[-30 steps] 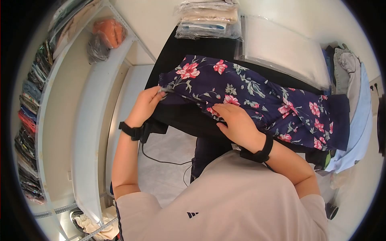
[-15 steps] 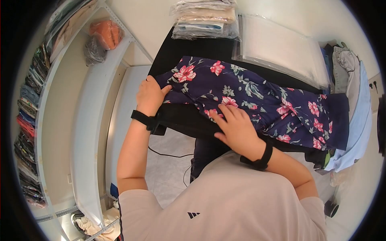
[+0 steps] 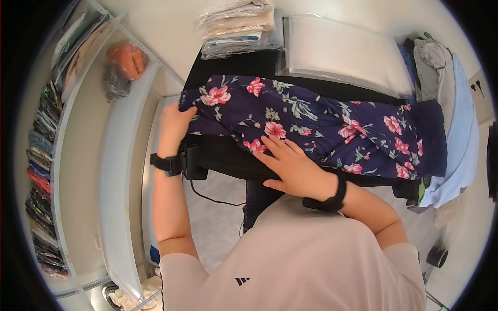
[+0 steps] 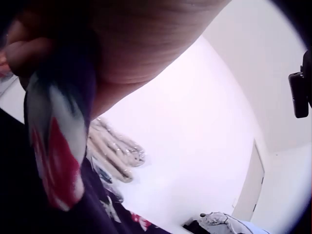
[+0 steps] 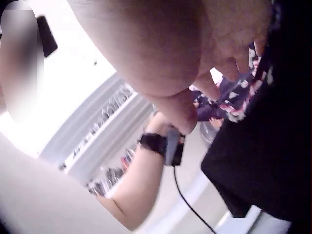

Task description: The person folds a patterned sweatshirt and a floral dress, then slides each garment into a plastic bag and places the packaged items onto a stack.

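Observation:
A navy garment with pink flowers (image 3: 306, 111) lies lengthwise over a black-covered table, its plain navy band at the right end. At the garment's left end my left hand (image 3: 175, 124) grips the edge, thumb on top; the left wrist view shows the cloth (image 4: 61, 141) bunched in that hand (image 4: 131, 44). My right hand (image 3: 298, 166) rests on the garment's near edge with fingers spread and fairly straight. In the right wrist view the right hand's fingers (image 5: 229, 53) lie over the flowered cloth (image 5: 239, 97).
Bagged folded clothes (image 3: 238, 28) and a stack of clear plastic bags (image 3: 342, 54) stand along the table's far side. Clothes, one light blue (image 3: 459, 129), hang at the right. Shelving (image 3: 122, 155) with packed clothes (image 3: 39, 181) stands left. A black cable (image 3: 212, 199) hangs below the table.
My left hand has gone from pinching the garment's near-left corner to gripping its left end with more of the hand. The right hand stays on the cloth. The head view has shifted.

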Action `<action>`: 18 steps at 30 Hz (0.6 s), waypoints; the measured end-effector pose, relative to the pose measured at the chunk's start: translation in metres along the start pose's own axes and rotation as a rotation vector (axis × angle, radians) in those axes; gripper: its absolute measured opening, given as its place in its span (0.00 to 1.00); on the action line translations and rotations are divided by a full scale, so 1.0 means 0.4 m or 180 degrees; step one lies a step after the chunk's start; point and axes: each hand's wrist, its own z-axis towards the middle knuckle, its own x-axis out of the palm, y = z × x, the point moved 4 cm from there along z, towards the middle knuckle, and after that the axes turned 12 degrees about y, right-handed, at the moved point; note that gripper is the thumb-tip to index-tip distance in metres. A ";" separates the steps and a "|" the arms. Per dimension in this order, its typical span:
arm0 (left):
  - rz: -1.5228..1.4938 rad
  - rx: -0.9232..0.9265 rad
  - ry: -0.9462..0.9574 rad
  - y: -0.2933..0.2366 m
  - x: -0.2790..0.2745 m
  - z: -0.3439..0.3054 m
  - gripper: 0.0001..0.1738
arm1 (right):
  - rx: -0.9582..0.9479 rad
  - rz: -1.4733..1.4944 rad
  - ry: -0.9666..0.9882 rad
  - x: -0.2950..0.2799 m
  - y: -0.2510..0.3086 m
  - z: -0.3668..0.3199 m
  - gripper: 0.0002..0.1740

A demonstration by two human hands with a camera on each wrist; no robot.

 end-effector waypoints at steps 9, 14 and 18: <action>-0.1931 -0.0041 0.0539 -0.117 -0.064 -0.052 0.11 | 0.1198 -0.0497 0.0309 -0.001 -0.098 0.007 0.37; -0.2059 0.0352 0.0440 -0.232 -0.037 -0.071 0.10 | 0.1197 -0.0661 0.0127 0.011 -0.100 0.009 0.37; -0.1008 0.0859 0.0077 -0.376 -0.008 -0.121 0.11 | 0.1139 -0.0561 0.0036 0.010 -0.105 0.005 0.37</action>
